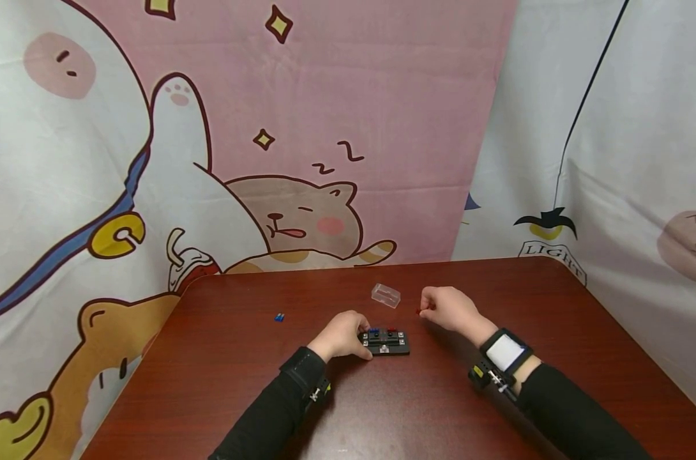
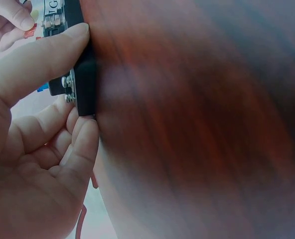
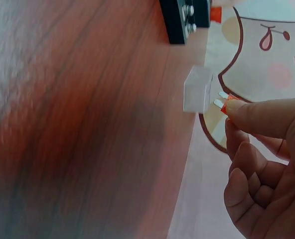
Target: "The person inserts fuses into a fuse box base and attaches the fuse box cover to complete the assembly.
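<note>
The black block (image 1: 385, 350) rests on the brown table (image 1: 170, 390), its long axis running left to right across the person's front, and the relation that matters is its place from the right fingertips — to their left and a little nearer the person. The left hand (image 1: 343, 333) is the closer one: its thumb and fingers grip the block's left end, while the right hand (image 1: 448, 306) is apart from it, past its right end. The right thumb and forefinger, pressed close together, pinch a red piece (image 3: 229, 103) whose two metal prongs stick out past the fingertips. Counted out, there is one block, one clear cover (image 1: 385, 296) lying beyond it, one red piece in the right hand, and on the block's top one blue insert (image 1: 373, 330) to the left and one red insert (image 1: 391, 329) to the right. Off to the left lies something small and blue (image 1: 279, 317) — perhaps two pieces together, though it is too tiny to be sure.
</note>
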Tool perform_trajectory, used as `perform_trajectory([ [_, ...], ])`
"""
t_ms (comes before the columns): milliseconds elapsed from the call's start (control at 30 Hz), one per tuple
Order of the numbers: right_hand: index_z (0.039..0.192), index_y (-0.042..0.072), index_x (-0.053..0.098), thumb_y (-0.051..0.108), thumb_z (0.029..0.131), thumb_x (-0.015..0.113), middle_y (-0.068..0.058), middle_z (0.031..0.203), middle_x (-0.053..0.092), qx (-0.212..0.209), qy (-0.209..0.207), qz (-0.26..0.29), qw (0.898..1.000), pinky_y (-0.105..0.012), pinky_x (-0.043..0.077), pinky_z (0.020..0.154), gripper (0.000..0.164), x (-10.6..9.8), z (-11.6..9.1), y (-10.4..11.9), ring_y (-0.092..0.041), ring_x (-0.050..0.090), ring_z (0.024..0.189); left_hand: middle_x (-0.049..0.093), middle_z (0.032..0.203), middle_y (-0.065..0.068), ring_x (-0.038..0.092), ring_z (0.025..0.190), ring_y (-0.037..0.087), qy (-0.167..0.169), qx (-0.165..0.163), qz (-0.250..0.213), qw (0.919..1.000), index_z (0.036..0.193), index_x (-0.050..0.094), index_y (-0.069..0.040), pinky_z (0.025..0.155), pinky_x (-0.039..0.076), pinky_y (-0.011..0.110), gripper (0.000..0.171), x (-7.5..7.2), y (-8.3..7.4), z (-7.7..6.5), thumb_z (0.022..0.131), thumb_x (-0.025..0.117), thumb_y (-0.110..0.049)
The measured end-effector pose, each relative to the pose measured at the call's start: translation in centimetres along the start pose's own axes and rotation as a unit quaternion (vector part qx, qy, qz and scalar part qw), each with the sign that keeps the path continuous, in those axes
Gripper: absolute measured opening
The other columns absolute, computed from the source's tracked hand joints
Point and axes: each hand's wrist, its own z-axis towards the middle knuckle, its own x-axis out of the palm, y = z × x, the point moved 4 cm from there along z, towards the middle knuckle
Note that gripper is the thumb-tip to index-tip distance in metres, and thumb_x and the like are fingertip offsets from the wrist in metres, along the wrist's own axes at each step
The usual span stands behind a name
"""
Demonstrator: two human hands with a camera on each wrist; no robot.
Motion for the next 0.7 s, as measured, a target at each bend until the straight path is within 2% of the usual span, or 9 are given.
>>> perform_trajectory([
  [200, 0.075, 0.02, 0.055, 0.018, 0.083, 0.08, 0.009, 0.066, 0.052, -0.029, 0.006, 0.0, 1.0, -0.029, 0.037, 0.053, 0.027, 0.3, -0.4, 1.7, -0.011, 0.046, 0.058, 0.062, 0.089, -0.002, 0.056, 0.082, 0.013, 0.001, 0.002, 0.0, 1.0, 0.096, 0.071, -0.008, 0.08, 0.048, 0.033, 0.046, 0.0, 0.0, 0.1, 0.062, 0.095, -0.026],
  [433, 0.075, 0.022, 0.056, 0.018, 0.083, 0.081, 0.012, 0.067, 0.052, -0.084, 0.005, -0.008, 0.996, -0.028, 0.038, 0.054, 0.026, 0.7, -0.9, 3.7, -0.009, 0.044, 0.058, 0.061, 0.09, -0.002, 0.056, 0.083, 0.013, 0.001, 0.003, 0.0, 1.0, 0.097, 0.071, -0.008, 0.081, 0.048, 0.033, 0.046, -0.1, 0.1, 0.1, 0.062, 0.095, -0.027],
  [700, 0.074, 0.023, 0.057, 0.017, 0.082, 0.081, 0.013, 0.069, 0.052, -0.115, -0.001, -0.027, 0.993, -0.026, 0.038, 0.055, 0.026, 1.2, -1.1, 5.0, -0.007, 0.043, 0.06, 0.062, 0.087, -0.001, 0.056, 0.08, 0.013, -0.005, 0.018, -0.002, 0.9998, 0.095, 0.07, -0.006, 0.078, 0.048, 0.033, 0.044, -0.1, 0.1, 0.1, 0.063, 0.094, -0.024],
])
